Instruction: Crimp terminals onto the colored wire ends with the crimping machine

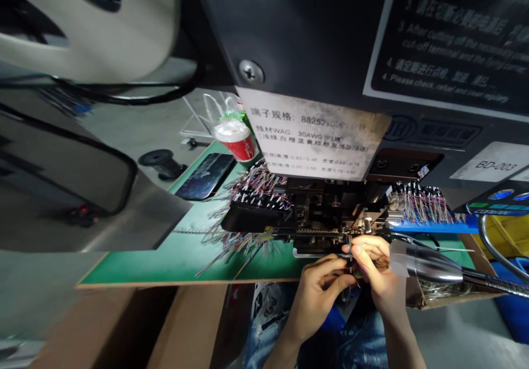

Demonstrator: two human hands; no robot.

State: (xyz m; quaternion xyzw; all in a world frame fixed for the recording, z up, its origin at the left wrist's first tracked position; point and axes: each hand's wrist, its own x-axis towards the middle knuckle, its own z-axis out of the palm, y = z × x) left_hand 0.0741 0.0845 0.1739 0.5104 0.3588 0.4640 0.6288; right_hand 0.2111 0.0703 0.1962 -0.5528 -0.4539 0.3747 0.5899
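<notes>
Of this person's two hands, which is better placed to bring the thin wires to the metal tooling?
Probably the right hand: its fingers pinch the thin wires higher up, close to the metal tooling. The left hand sits lower, nearer the jeans.

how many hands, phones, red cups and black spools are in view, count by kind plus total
hands (left hand, right hand): 2
phone: 1
red cup: 1
black spool: 1
total: 5
</notes>
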